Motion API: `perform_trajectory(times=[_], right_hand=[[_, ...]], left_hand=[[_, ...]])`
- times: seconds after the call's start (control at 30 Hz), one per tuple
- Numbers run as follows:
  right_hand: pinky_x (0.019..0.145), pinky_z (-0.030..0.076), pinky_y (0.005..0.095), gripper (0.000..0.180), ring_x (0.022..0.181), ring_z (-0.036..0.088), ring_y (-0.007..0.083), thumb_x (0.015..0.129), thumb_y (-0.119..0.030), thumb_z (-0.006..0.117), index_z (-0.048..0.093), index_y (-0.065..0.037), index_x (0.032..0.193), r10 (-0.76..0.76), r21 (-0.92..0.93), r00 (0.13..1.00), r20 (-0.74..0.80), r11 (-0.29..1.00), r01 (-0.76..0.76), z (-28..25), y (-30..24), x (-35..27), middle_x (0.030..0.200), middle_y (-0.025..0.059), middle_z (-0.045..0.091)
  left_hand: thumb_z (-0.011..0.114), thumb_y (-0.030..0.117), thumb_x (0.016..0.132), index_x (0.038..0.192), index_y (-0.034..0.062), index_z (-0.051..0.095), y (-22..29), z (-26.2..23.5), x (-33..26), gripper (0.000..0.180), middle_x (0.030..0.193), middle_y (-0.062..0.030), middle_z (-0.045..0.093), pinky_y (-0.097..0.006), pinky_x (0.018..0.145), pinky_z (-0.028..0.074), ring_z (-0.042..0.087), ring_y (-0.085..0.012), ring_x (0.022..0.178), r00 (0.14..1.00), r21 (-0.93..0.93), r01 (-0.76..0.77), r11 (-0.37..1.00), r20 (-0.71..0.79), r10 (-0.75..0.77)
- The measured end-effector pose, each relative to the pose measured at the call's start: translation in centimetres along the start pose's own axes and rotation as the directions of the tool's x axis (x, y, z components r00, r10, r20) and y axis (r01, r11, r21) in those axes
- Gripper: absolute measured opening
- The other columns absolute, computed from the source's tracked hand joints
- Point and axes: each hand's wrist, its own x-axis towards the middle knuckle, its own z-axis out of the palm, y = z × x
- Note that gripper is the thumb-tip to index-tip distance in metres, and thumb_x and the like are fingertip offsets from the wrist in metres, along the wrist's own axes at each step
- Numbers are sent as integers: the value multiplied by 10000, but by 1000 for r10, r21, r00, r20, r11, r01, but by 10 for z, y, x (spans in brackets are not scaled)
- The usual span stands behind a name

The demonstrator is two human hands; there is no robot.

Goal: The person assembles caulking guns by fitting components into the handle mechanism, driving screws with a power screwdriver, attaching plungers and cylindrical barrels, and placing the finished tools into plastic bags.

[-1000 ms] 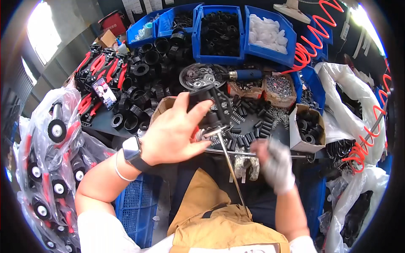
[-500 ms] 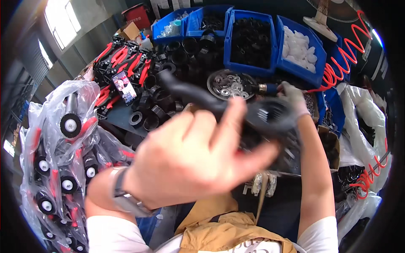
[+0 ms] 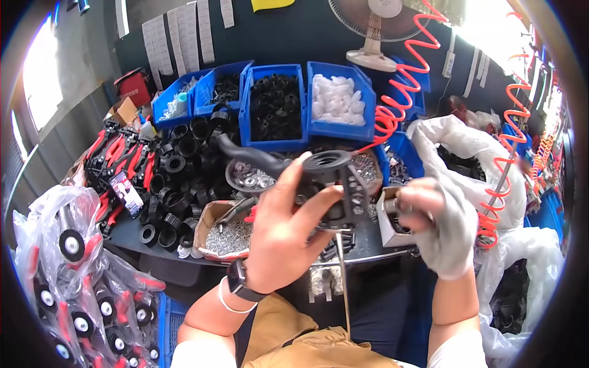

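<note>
My left hand [image 3: 279,236], bare and with a watch at the wrist, grips a black plastic fitting [image 3: 354,199]. This fitting has a curved arm reaching to the left, a round threaded opening facing up and a ribbed side. Right of it is my right hand [image 3: 451,230] in a pale fingerless glove, its fingers curled together. A small dark piece shows at those fingertips, too blurred to name. The hand hovers by a small white carton [image 3: 391,230] at the bench's front edge. Behind the fitting lies a round dish of metal washers [image 3: 250,176], partly covered by it.
Blue bins [image 3: 273,141] along the back hold black and white parts. Black rings [image 3: 175,164] and red-handled tools [image 3: 123,153] crowd the left, with a phone [image 3: 126,194] among them. A carton of small screws [image 3: 227,242] sits in front. Red coiled hose [image 3: 392,101] hangs at right.
My right hand has left the air tool on the red hose and come nearer, fingers curled. My left hand still holds the black fitting, now more upright. The whole view has shifted.
</note>
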Motion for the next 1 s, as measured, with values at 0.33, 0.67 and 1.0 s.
perform_trajectory(times=[0.33, 0.67, 1.0], right_hand=[[795, 485, 425, 301, 922, 547, 299, 610, -91, 841, 718, -106, 885, -26, -474, 1000, -15, 880, 16, -36, -31, 9, 1010, 66, 547], [814, 516, 378, 331, 874, 657, 298, 981, -308, 585, 657, -1, 1083, 390, 108, 921, -6, 916, -387, 8, -25, -93, 954, 160, 666], [608, 513, 274, 285, 661, 600, 100, 962, -248, 665, 640, 14, 1071, 544, 665, 594, 593, 85, -742, 69, -66, -124, 796, 48, 665]], left_hand=[[736, 63, 686, 927, 68, 627, 66, 25, 27, 264, 1417, -259, 459, -441, 842, 488, 604, -376, 1033, 980, 1, -187, 982, -68, 186], [818, 50, 606, 806, 35, 639, 36, 20, -21, 268, 1413, -263, 474, -468, 939, 449, 555, -407, 1145, 991, 94, -18, 995, -131, 30], [889, 100, 586, 783, 42, 636, 44, 8, -75, 326, 1369, -249, 474, -440, 960, 462, 545, -402, 1150, 998, 92, -60, 994, 32, 57]])
